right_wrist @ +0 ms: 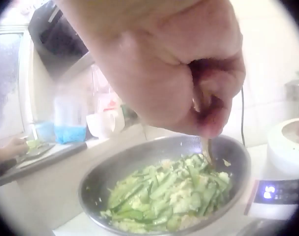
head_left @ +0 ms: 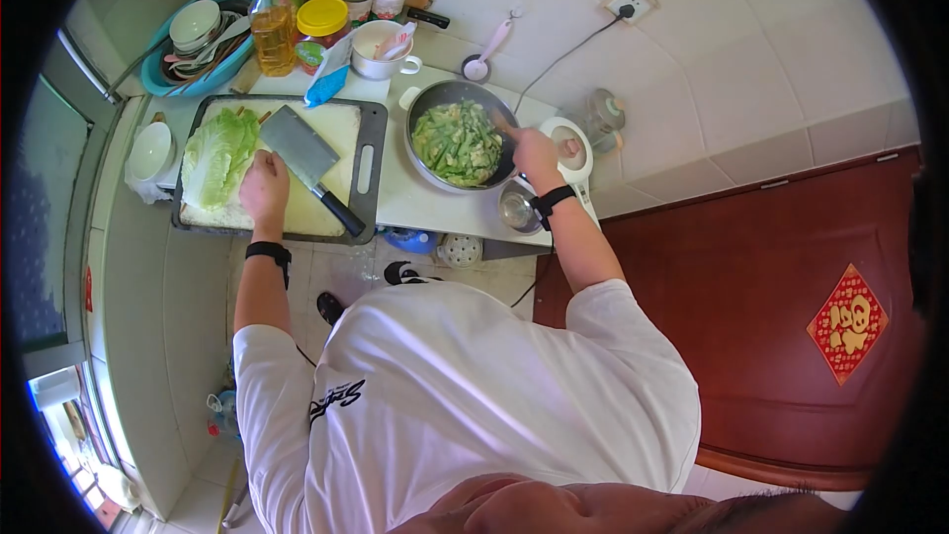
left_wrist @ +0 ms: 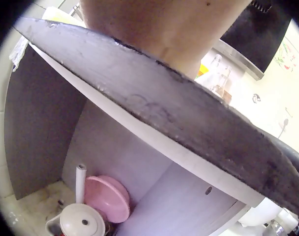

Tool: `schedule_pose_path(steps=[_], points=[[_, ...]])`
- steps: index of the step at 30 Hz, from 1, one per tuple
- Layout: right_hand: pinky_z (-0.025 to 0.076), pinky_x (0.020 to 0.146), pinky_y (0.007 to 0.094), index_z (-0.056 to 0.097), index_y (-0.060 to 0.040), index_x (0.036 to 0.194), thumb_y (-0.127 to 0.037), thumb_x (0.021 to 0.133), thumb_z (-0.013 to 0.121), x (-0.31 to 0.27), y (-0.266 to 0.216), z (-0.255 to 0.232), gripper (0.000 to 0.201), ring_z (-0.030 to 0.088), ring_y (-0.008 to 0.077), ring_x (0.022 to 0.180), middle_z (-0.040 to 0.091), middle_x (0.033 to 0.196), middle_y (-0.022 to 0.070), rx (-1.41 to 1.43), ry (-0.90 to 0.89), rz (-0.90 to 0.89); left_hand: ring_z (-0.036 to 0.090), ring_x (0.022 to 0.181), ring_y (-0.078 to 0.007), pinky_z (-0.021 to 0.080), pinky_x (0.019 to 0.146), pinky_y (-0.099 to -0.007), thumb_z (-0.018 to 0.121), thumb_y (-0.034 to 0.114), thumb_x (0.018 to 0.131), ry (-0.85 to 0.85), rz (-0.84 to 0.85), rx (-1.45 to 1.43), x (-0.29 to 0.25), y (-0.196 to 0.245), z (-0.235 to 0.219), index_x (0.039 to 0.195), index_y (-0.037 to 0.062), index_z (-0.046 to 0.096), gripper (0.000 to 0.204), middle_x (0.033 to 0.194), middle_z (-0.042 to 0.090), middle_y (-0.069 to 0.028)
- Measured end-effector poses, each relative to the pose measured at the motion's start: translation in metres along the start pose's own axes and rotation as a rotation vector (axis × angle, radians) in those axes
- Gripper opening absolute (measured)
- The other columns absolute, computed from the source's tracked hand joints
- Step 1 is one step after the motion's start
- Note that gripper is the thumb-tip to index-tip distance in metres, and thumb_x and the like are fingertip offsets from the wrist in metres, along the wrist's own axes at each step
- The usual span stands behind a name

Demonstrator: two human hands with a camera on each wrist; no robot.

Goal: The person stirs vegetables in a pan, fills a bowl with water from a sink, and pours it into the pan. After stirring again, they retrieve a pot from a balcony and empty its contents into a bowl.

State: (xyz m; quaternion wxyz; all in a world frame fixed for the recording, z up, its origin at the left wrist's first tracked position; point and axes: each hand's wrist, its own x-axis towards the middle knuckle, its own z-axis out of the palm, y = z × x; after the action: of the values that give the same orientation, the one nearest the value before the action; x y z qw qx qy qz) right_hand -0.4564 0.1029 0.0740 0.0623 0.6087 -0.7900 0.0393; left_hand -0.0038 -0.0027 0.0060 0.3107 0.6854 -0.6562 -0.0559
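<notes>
My right hand (head_left: pixel 537 155) grips a wooden spatula (right_wrist: pixel 207 147), its lower end down in the food. This is a deep grey pan (head_left: pixel 420 104) of sliced green vegetable with pale egg-like bits (right_wrist: pixel 164 191). The left hand (head_left: pixel 264 188) rests on the cutting board (head_left: pixel 341 124), fingers loosely bent, between a head of leafy cabbage (head_left: pixel 219 158) and a cleaver (head_left: pixel 300 143). The cleaver lies flat, its black handle toward the board's near right corner. In the left wrist view the board's edge (left_wrist: pixel 139 98) hides the left fingers.
Bottles (head_left: pixel 272 30), a yellow-lidded jar (head_left: pixel 321 25) and a white cup (head_left: pixel 376 49) line the back. A blue basin (head_left: pixel 153 69) of dishes stands at the far left. A glass bowl (head_left: pixel 517 208) sits close by the pan, and a white appliance (head_left: pixel 573 143) lies right of it.
</notes>
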Motion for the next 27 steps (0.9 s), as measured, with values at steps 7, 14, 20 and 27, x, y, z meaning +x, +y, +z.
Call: schedule_pose_path(steps=[7,14,20,27], points=[[0.051,0.069,0.0422,0.068,-0.0177,0.105,-0.005,0.073,0.057,-0.007,0.002,-0.005,0.036,0.064,0.0327,0.081,0.065,0.087,0.0127,0.033,-0.119,0.081,0.060,0.059,-0.0328,0.045,0.051,-0.0450,0.052,0.029,0.088,0.009,0.000,-0.010,0.000,-0.002,0.002,0.074,0.0124,0.054,0.022,0.062,0.061,-0.0101],[0.051,0.070,0.0430,0.062,-0.0202,0.116,-0.003,0.075,0.053,0.002,-0.024,0.032,0.045,0.063,0.0352,0.081,0.061,0.092,0.0172,0.056,0.067,0.031,0.061,0.061,-0.0334,0.045,0.052,-0.0454,0.052,0.029,0.088,-0.014,0.005,-0.018,-0.003,0.000,0.000,0.075,0.0114,0.054,0.022,0.065,0.062,-0.0111],[0.051,0.071,0.0456,0.059,-0.0119,0.115,-0.005,0.077,0.055,0.005,-0.039,0.032,0.039,0.064,0.0361,0.081,0.056,0.100,0.0186,0.107,0.083,-0.007,0.061,0.064,-0.0333,0.046,0.054,-0.0453,0.052,0.030,0.088,-0.026,-0.007,-0.010,-0.002,0.002,-0.001,0.076,0.0110,0.055,0.023,0.066,0.063,-0.0112],[0.053,0.071,0.0453,0.059,-0.0114,0.116,-0.003,0.077,0.056,0.000,-0.062,0.039,0.040,0.063,0.0387,0.082,0.056,0.101,0.0198,0.101,-0.064,-0.033,0.061,0.064,-0.0330,0.046,0.054,-0.0454,0.051,0.030,0.088,-0.030,-0.010,0.000,0.001,-0.002,0.004,0.076,0.0109,0.055,0.023,0.066,0.062,-0.0113]])
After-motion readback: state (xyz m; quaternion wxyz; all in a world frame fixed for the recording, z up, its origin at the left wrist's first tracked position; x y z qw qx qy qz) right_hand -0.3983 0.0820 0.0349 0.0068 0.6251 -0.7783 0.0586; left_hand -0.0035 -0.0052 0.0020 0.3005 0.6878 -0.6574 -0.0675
